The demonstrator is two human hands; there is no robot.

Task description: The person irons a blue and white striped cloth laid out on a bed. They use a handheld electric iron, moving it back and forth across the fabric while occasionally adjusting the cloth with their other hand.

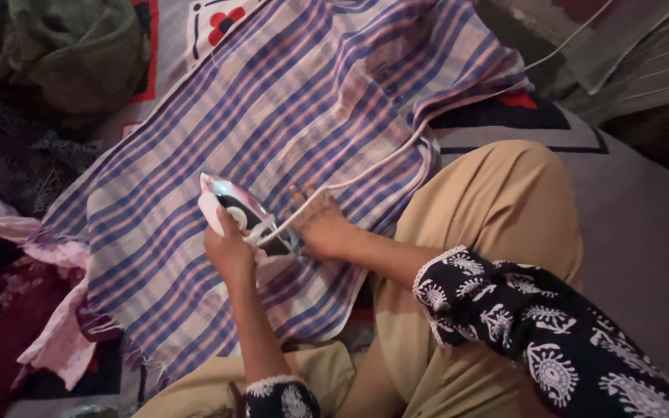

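Nearest the camera, at about 5 o'clock, a black sleeve [551,348] with white floral print covers the right arm, and a matching cuff shows at 6 o'clock on the left arm. Beneath both arms lie the person's tan trousers [497,209], one knee bent up toward 3 o'clock.

Just beyond, near the centre, the left hand [228,251] has its fingers clenched around the handle of an electric iron [235,210], which has a white and pale body with a dark handle part and is tipped up on its heel so that its nose points toward 11 o'clock. The right hand [323,224] rests just beside the iron at its 3 o'clock side; its fingers are spread and released, pressing flat on the cloth with the white cord [396,151] passing by them (whether the cord is pinched cannot be told). The cord runs off toward 1 o'clock and out of the top right corner.

Under both hands lies a striped cloth [296,101] in blue, pink and white, spread from 7 o'clock to 1 o'clock, its fringed edge near 7 o'clock. It lies on a grey patterned mat [644,232] with red and black motifs. At 9 o'clock are crumpled pink and dark garments [9,224], and farthest off, at 11 o'clock, a green bundle of fabric [71,46].
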